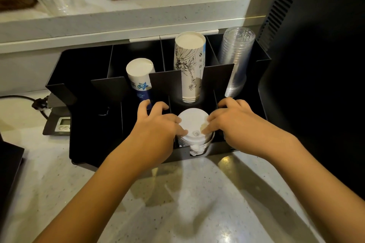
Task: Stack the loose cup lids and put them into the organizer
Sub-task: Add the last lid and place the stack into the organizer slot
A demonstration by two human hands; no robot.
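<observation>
White plastic cup lids (193,124), stacked, sit in the front centre slot of the black multi-compartment organizer (83,77), mid-frame; top lid pokes above the slot rim, lower lids show through the front cutout. Left hand (158,126) grips the stack's left edge, thumb on the top lid, fingers curled over the divider. Right hand (231,120) grips the right edge, fingertips on the top lid. Tight fit: dividers just beside the stack on both sides. Behind it, tall white paper cup stack with line drawing (190,67); to its left a shorter white-and-blue paper cup stack (140,79); upper right, clear plastic cup stack (236,61). Far-left compartments look empty. Pale speckled stone counter (177,203) is open across the lower frame. Small digital scale (59,124) sits at left, touching the organizer's side.
</observation>
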